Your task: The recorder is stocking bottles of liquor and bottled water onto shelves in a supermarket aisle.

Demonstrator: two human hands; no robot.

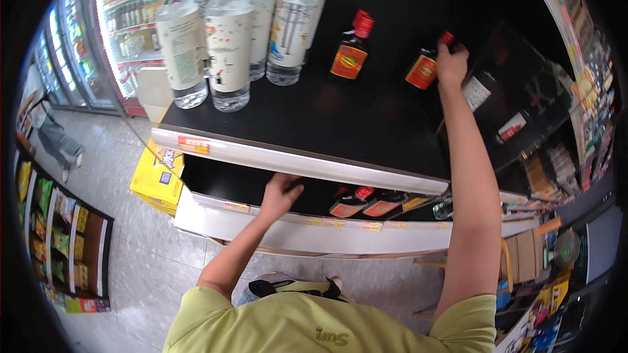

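Note:
My right hand point(451, 68) is closed around the neck of a small dark bottle point(422, 72) with a red cap and an orange-red label. That bottle tilts slightly on the right side of the black upper shelf point(307, 124). A matching red-capped bottle point(351, 52) stands to its left, apart from my hand. Lower down, my left hand point(280, 197) reaches in at the lower shelf point(222, 180), thumb and fingers apart, and I see nothing in it. Some of its fingertips are hidden under the upper shelf's front edge.
Several clear water bottles point(229, 46) crowd the upper shelf's left end. Red-labelled bottles point(383, 206) lie on the lower shelf, right of my left hand. A clear panel point(504, 98) bounds the right side. Yellow boxes point(157, 173) sit at the left. Another person point(55, 131) is far left.

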